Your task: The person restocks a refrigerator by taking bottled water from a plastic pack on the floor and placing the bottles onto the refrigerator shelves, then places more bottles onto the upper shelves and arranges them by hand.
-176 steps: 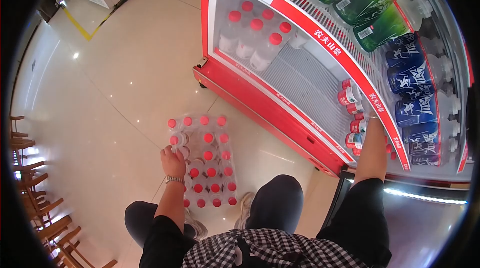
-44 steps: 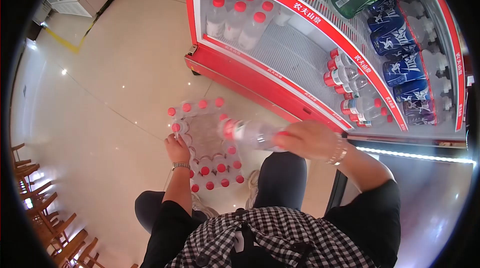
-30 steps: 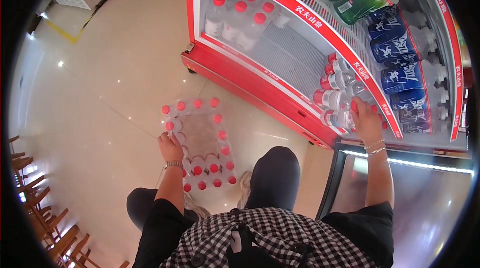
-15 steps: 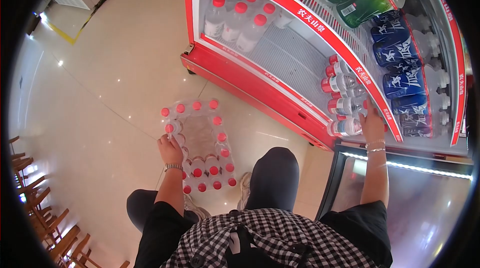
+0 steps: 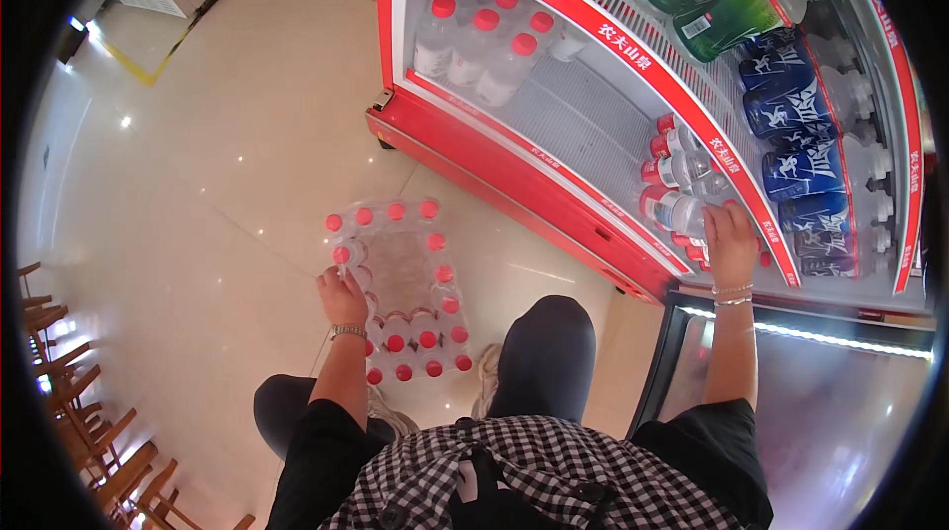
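Observation:
Inside the red-framed cooler, my right hand is closed on the cap end of a clear water bottle with a red and white label. That bottle lies on the bottom shelf against other lying bottles. On the floor stands a plastic-wrapped pack of red-capped bottles, its middle hollow and bottles round the edges. My left hand is closed at the pack's left edge, gripping the film there, beside a bottle with a red cap.
Upright red-capped bottles stand at the shelf's left end. Green bottles and blue bottles fill the shelf above. My knee is between pack and cooler. A glass door is low at right; wooden chairs line the left.
Since the earlier frames, a bottle has gone from above the pack to the cooler's bottom shelf with my right hand. The pack's hollow has grown. My left hand has stayed at the pack's left edge.

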Action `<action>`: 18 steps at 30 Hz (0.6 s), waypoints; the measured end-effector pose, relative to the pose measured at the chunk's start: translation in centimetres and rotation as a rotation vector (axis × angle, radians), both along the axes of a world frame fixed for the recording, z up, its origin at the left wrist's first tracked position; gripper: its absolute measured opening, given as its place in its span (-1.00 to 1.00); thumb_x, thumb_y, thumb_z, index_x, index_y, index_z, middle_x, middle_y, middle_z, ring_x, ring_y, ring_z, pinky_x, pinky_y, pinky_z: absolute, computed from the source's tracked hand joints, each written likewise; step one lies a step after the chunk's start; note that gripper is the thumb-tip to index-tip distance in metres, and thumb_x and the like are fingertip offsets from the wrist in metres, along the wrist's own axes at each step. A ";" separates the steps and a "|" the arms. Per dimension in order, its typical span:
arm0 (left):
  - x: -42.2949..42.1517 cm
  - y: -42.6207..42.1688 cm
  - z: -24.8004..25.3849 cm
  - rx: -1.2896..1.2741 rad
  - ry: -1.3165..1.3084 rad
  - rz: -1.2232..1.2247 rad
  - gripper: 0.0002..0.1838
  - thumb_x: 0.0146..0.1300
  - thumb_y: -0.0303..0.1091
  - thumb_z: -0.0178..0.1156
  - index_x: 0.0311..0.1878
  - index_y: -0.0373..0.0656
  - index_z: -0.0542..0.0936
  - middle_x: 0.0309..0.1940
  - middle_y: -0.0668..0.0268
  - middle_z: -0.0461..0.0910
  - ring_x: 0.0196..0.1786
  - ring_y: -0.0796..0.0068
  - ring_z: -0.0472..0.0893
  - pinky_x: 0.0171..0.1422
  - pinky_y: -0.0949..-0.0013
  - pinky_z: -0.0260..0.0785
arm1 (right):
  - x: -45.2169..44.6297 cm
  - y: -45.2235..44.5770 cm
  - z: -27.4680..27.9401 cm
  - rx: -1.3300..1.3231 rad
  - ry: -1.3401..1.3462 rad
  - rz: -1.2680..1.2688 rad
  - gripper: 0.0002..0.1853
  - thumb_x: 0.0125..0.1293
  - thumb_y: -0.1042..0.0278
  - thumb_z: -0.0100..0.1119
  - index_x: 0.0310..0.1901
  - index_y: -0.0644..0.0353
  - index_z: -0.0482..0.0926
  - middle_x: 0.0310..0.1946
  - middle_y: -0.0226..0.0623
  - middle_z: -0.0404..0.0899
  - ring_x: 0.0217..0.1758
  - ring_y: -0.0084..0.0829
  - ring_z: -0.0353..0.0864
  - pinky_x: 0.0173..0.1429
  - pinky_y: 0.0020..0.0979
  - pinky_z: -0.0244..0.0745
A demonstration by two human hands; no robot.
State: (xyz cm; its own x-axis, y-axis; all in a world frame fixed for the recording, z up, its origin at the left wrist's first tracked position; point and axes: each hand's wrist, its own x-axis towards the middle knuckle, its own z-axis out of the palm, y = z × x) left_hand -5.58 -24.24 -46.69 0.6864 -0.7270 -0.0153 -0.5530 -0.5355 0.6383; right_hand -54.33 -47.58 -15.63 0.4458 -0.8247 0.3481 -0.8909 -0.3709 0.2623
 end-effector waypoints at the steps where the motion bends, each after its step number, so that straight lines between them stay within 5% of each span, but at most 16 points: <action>1: -0.1 0.0 0.0 -0.009 0.010 0.002 -0.70 0.26 -0.40 0.03 0.02 -0.34 0.46 -0.15 -0.10 0.44 -0.08 -0.14 0.48 0.00 -0.01 0.36 | -0.6 -0.3 -0.5 -0.024 -0.009 -0.006 -0.86 0.18 0.31 0.31 -0.26 0.14 0.63 -0.28 -0.26 0.57 -0.20 -0.23 0.62 -0.18 -0.27 0.54; 5: -0.2 -0.1 -0.2 -0.027 -0.032 0.002 -0.73 0.36 -0.30 0.00 -0.04 -0.31 0.46 -0.19 -0.09 0.46 -0.10 -0.10 0.47 -0.02 0.01 0.34 | -1.3 -1.7 -2.9 -0.066 0.021 0.029 -0.82 0.17 0.22 0.34 -0.24 0.06 0.63 -0.26 -0.33 0.55 -0.29 -0.25 0.62 -0.23 -0.27 0.54; 15: -0.1 -0.3 -0.3 -0.005 -0.044 0.055 -0.75 0.23 -0.38 0.12 -0.06 -0.28 0.52 -0.16 -0.02 0.49 -0.06 -0.04 0.49 0.05 0.05 0.38 | -0.1 -6.1 -6.5 -0.392 0.052 -0.010 -0.61 0.22 0.11 0.30 0.02 0.12 0.59 -0.09 -0.12 0.61 0.04 -0.08 0.56 0.13 -0.10 0.42; 18: 0.1 -0.1 0.1 -0.011 -0.046 0.030 -0.79 0.27 -0.37 0.08 -0.11 -0.27 0.55 -0.21 -0.02 0.49 -0.11 -0.03 0.50 0.00 0.05 0.40 | 6.3 -2.2 -5.1 -0.350 -0.054 -0.383 -0.58 0.23 0.17 0.29 0.07 0.17 0.55 -0.01 -0.08 0.57 0.05 -0.05 0.53 0.17 -0.07 0.38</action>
